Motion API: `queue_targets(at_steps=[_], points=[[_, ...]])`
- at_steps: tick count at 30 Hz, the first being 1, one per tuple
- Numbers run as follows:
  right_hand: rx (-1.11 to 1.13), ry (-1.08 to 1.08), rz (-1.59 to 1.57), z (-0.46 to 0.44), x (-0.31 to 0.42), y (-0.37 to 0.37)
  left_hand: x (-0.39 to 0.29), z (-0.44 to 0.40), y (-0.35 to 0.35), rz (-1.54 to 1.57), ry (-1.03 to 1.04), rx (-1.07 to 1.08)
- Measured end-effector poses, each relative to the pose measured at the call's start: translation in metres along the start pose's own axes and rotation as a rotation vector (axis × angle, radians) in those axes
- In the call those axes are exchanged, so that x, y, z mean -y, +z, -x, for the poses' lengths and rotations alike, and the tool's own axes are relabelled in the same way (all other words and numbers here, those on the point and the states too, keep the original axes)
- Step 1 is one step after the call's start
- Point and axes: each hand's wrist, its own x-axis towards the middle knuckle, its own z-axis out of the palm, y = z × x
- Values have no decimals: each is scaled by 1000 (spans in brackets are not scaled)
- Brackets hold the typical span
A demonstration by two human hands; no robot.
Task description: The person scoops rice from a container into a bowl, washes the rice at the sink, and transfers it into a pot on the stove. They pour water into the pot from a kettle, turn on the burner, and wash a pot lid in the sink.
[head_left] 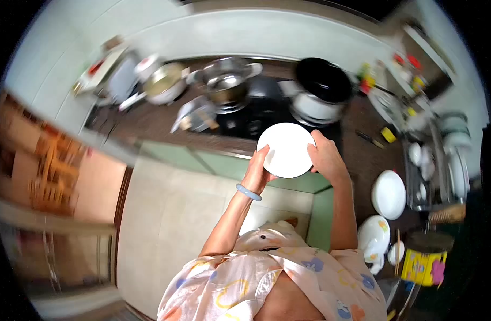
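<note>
A round white plate [286, 150] is held up in front of my body, between both hands, near the front edge of the counter. My left hand [258, 167] grips its left rim, thumb on the top face and fingers underneath. On the opposite rim, my right hand [326, 156] is closed with its thumb over the edge. The fingers below the plate are mostly hidden. A pale blue bangle [248, 192] circles my left wrist.
On the black stove stand a steel pot [227, 85] and a white pot with a black lid [323, 80]. A white-handled saucepan [164, 85] sits further left. To the right are a white bowl [389, 195], a patterned bowl [373, 237], a knife [369, 139] and a dish rack [438, 160].
</note>
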Motion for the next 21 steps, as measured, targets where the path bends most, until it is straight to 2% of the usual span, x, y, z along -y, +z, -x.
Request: queue_targets(at_steps=[2, 3, 5, 6, 8, 9, 13, 15, 16, 17, 18, 21], points=[[153, -84, -15, 1, 10, 16, 6, 36, -8, 114, 50, -162], [133, -229, 41, -24, 105, 112, -51, 51, -124, 149, 203, -156], [259, -316, 102, -11, 160, 176, -68, 114, -177, 161, 306, -306], [352, -295, 137, 9, 178, 208, -63, 152, -196, 195, 300, -432], [439, -447, 138, 14, 214, 280, -76, 206, -247, 221, 364, -573], [465, -549, 163, 14, 225, 312, -70, 221, -269, 261, 396, -637], [739, -669, 127, 50, 304, 420, -73, 293, -353, 396, 547, -902], [823, -672, 120, 58, 338, 472, -92, 324, -383, 409, 588, -954], [1018, -599, -77, 58, 319, 516, -66, 325, -398, 548, 644, -1001], [1163, -520, -328, 53, 328, 548, -73, 328, -420, 626, 711, -1027], [1262, -393, -376, 54, 376, 566, -104, 339, -453, 622, 788, -1038], [1327, -406, -393, 54, 422, 619, -130, 356, -504, 609, 825, -1148]])
